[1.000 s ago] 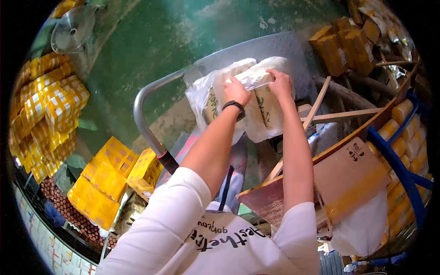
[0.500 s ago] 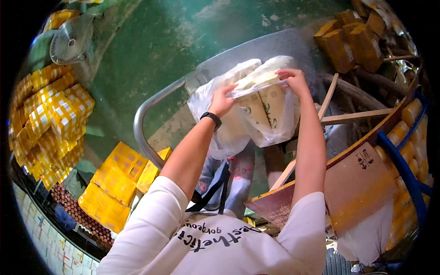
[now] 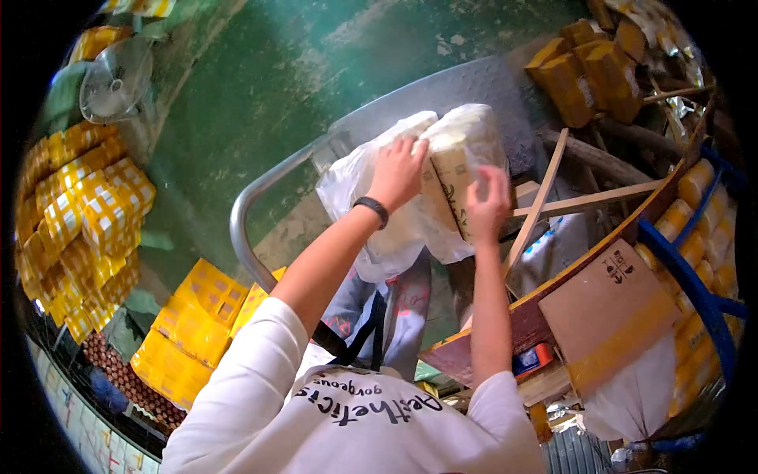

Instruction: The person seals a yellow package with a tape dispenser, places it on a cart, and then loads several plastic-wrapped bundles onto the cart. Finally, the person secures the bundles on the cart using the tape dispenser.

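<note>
A clear plastic bag (image 3: 379,229) sits on a metal cart with brown packages (image 3: 452,170) inside, dark printing showing on them. My left hand (image 3: 397,172), with a black band at the wrist, lies over the top of the bag, its fingers closed on the plastic. My right hand (image 3: 488,199) is by the right side of the bag, blurred by motion, with fingers bent and apart. Nothing shows between those fingers. Whether the right fingertips touch the plastic is hard to see.
The cart's metal handle (image 3: 241,213) curves round on the left. Yellow taped boxes (image 3: 185,332) and checkered yellow parcels (image 3: 99,205) are piled at left, near a fan (image 3: 116,84). Wooden slats (image 3: 537,201) and a cardboard sheet (image 3: 608,304) are at right.
My right hand has let go of the bag's top edge and moved down and toward me. My left hand has shifted slightly right across the bag, and the packages show more.
</note>
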Tool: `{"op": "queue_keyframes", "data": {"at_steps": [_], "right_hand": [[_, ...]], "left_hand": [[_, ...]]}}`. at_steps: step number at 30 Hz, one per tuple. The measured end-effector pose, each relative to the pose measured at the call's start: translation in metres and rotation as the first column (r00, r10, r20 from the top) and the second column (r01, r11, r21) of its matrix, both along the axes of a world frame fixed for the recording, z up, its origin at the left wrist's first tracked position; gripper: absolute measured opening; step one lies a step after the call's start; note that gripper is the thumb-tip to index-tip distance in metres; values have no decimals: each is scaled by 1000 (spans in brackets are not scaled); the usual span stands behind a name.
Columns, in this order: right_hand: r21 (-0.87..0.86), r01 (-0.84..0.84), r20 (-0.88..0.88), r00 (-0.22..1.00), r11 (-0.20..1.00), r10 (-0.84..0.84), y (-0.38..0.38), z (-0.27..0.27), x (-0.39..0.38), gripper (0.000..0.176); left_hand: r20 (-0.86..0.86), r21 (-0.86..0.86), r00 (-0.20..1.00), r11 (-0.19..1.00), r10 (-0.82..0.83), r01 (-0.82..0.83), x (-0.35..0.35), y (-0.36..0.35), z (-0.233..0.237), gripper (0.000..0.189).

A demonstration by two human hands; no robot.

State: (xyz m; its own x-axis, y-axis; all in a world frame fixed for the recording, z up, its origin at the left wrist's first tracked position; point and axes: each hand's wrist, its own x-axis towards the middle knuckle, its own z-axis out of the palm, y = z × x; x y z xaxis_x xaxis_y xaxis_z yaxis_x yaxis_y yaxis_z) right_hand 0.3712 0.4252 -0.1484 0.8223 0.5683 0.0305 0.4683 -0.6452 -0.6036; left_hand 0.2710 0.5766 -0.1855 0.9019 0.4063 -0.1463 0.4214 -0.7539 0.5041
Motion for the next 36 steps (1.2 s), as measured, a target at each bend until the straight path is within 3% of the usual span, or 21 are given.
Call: {"op": "queue_keyframes", "data": {"at_steps": [2, 3, 4, 7, 10, 13, 17, 21, 24, 25, 28, 30, 32, 34, 36], "right_hand": [[45, -85, 22, 996, 995, 85, 9, 13, -31, 23], [13, -114, 21, 993, 993, 113, 15, 11, -39, 24], [-18, -142, 18, 990, 990, 143, 18, 8, -44, 24], [-206, -44, 164, 983, 978, 79, 35, -14, -35, 27], [-422, 3, 21, 1000, 907, 7, 36, -76, -8, 37], [-558, -238, -458, 887, 795, -55, 58, -61, 40, 44], [-290, -263, -514, 854, 920, 82, 55, -41, 49, 52], [-319, -340, -653, 755, 885, 55, 60, -51, 53, 54], [-206, -254, -598, 797, 945, 83, 52, -35, 42, 53], [-288, -227, -633, 774, 930, -7, 50, -20, 36, 66], [-137, -151, -529, 847, 979, 57, 21, -1, 12, 81], [-78, -319, -292, 913, 945, 284, 3, 13, 0, 90], [-74, -356, -221, 917, 931, 333, -14, 56, -20, 86], [17, -391, -221, 896, 920, 385, -43, 87, -33, 84], [28, -334, -201, 921, 942, 333, -64, 114, -36, 82]], "left_hand": [[-7, -106, 999, 993, -47, 46, 24, -3, -12, 38], [-100, -157, 995, 987, 18, -34, 39, -1, -7, 32], [-51, -222, 991, 966, 125, -134, 52, 5, -14, 18], [-196, -310, 969, 928, 148, -204, 68, 25, -16, 15], [-210, -302, 976, 945, 65, -127, 65, 33, -17, 26], [-243, -316, 969, 948, -49, -31, 58, 31, -8, 32], [-154, -305, 988, 952, -16, -32, 54, 26, -4, 27], [-208, -308, 978, 949, -2, -63, 47, 25, -5, 23], [-167, -303, 983, 944, 81, -129, 49, 26, -10, 18], [-149, -296, 987, 949, 68, -110, 47, 28, -11, 16], [-118, -322, 993, 946, -13, -25, 43, 29, -10, 14], [-154, -326, 986, 939, 63, -111, 45, 25, -14, 15], [-182, -338, 967, 912, 181, -234, 45, 23, -26, 15], [-251, -399, 964, 898, 89, -186, 49, 31, -12, 18], [90, -270, 995, 963, 38, -13, 46, 28, -3, 29]]}}
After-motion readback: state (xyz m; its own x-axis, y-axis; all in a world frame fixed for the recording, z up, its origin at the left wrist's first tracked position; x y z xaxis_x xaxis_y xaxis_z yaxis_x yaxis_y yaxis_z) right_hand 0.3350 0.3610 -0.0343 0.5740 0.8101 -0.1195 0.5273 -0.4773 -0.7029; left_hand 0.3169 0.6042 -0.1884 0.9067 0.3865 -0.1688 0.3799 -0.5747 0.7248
